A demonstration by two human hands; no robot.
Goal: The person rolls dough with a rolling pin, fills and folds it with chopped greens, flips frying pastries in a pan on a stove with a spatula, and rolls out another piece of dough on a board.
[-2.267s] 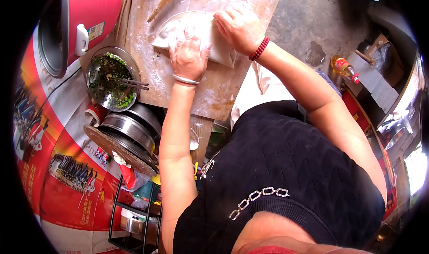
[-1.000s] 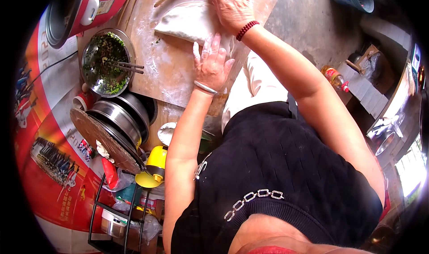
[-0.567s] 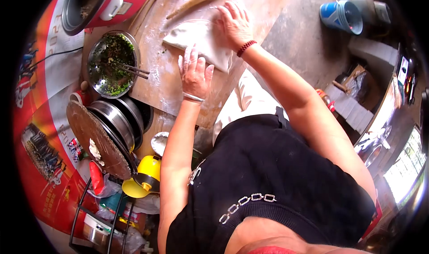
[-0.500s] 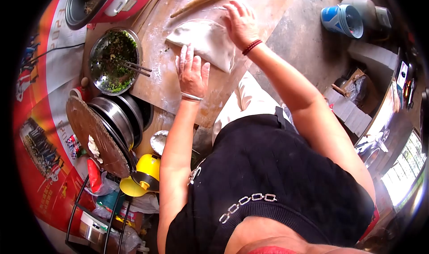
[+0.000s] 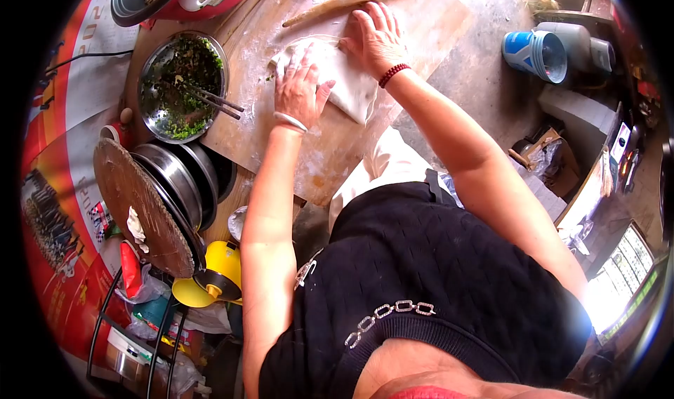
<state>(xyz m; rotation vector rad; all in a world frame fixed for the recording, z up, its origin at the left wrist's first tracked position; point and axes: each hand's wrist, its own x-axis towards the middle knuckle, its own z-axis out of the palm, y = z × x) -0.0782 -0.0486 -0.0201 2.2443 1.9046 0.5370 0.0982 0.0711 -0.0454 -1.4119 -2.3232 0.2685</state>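
Observation:
A folded sheet of white dough (image 5: 349, 84), roughly a half-round, lies on a floured wooden board (image 5: 319, 167). My left hand (image 5: 300, 94), with a pale bangle at the wrist, rests flat on the dough's left part, fingers stretched out. At the dough's upper right edge is my right hand (image 5: 379, 42), wearing a dark red beaded bracelet. Its fingers are extended and its thumb side is at the dough; the palm's underside is hidden. Just beyond both hands lies a wooden rolling pin (image 5: 344, 6) with tapered ends.
Left of the board stands a metal bowl (image 5: 149, 69) of chopped greens with chopsticks (image 5: 217, 103) in it. A red cooker (image 5: 172, 6) is behind it. Nearer stand metal pans (image 5: 175, 178), a round brown board (image 5: 133, 195) and a yellow kettle (image 5: 223, 262). Blue buckets (image 5: 523, 51) stand right.
My left hand has moved forward from the dough's near edge onto its top. My right hand has shifted slightly down against the dough's edge. The whole view has shifted slightly.

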